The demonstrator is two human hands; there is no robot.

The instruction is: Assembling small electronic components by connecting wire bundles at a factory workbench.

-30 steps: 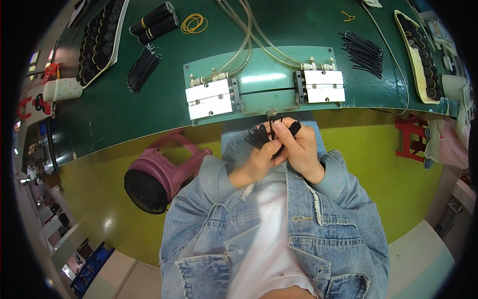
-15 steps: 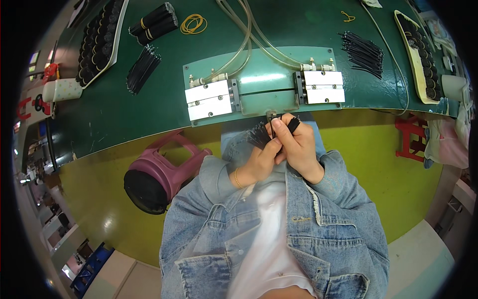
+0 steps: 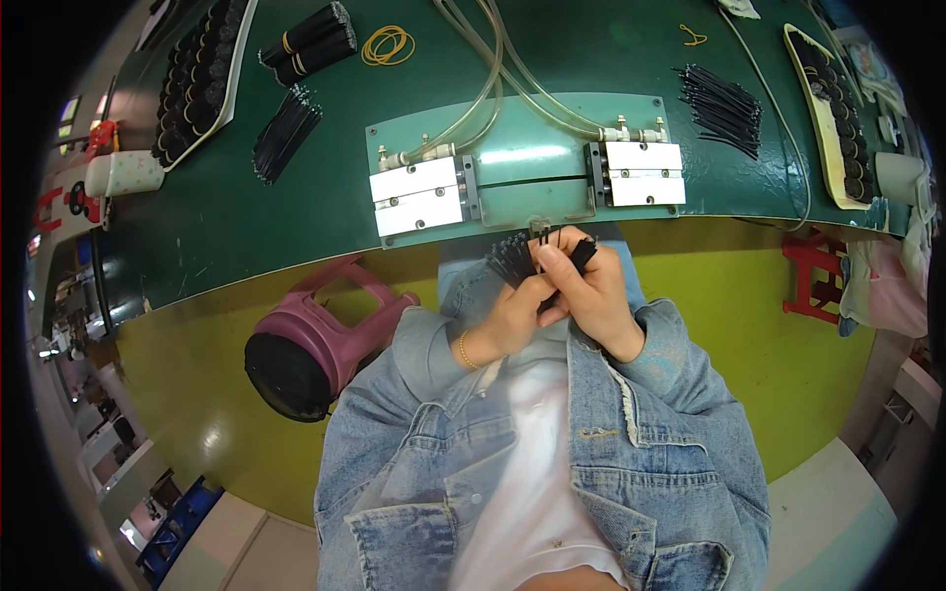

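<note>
Both hands meet just below the front edge of a light green fixture plate (image 3: pixel 522 118). My left hand (image 3: pixel 514 313) is closed round a fanned bundle of thin black wires (image 3: pixel 508 256) with pale tips. Close against it, my right hand (image 3: pixel 599 295) grips a tighter bunch of black wires (image 3: pixel 584 254) and pinches with thumb and forefinger. One or two wire ends stand up between the hands beside a small clear piece (image 3: pixel 539 228) at the plate's edge. The fingertips partly hide each other.
White metal blocks (image 3: pixel 417 197) (image 3: pixel 642 174) flank the plate's middle, fed by clear tubes (image 3: pixel 498 59). On the green table lie loose black wire bunches (image 3: pixel 286 136) (image 3: pixel 721 110), yellow rubber bands (image 3: pixel 387 45) and trays of bundles (image 3: pixel 826 118). A purple stool (image 3: pixel 325 340) stands left.
My hands shift slightly against each other; the left-hand bundle's tips sit a little higher and more upright. The rest of the picture moves only with the head.
</note>
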